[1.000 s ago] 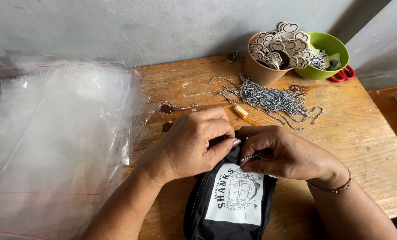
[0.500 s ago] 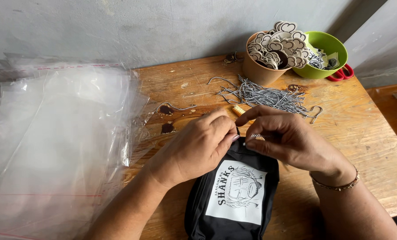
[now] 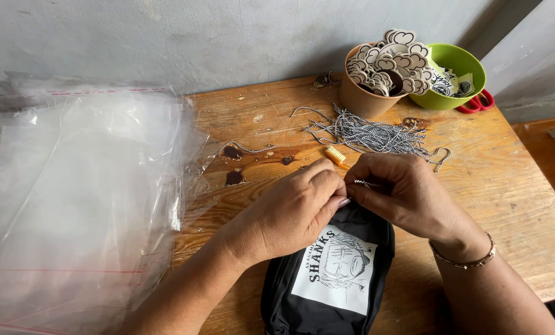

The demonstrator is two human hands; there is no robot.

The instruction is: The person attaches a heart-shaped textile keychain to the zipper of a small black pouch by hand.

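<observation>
Head view, looking down on a wooden desk [image 3: 513, 186]. A folded black garment [image 3: 333, 279] with a white printed panel lies at the near edge, its long axis running from the viewer toward the wall, and both hands meet over its far end. The left hand [image 3: 293, 211] is curled nearly closed, fingertips pressed down on the upper rim of the fabric. The right hand [image 3: 401, 192] is likewise closed, thumb and forefinger pinching a short length of black-and-white twisted cord [image 3: 367, 183] that runs sideways between the two hands, across the garment's axis. The hands touch at the fingertips; the cord's end lies directly at the left fingertips, so neither hand is nearer than the other, and the garment sits just under and behind both wrists. A small ribbed yellow piece [image 3: 336, 154] lies on the desk just beyond the knuckles. Further back lies a loose heap of similar cords [image 3: 377, 135], then a tan cup [image 3: 364, 93] crammed with heart-shaped tags and a green bowl [image 3: 460, 74], with red scissor handles [image 3: 476, 102] behind it. A stack of clear plastic bags [image 3: 72, 205] fills the left side. Compared with half a second earlier, the hands have drawn closer together and slightly nearer the viewer, uncovering the yellow piece; the garment lies much as it did.
</observation>
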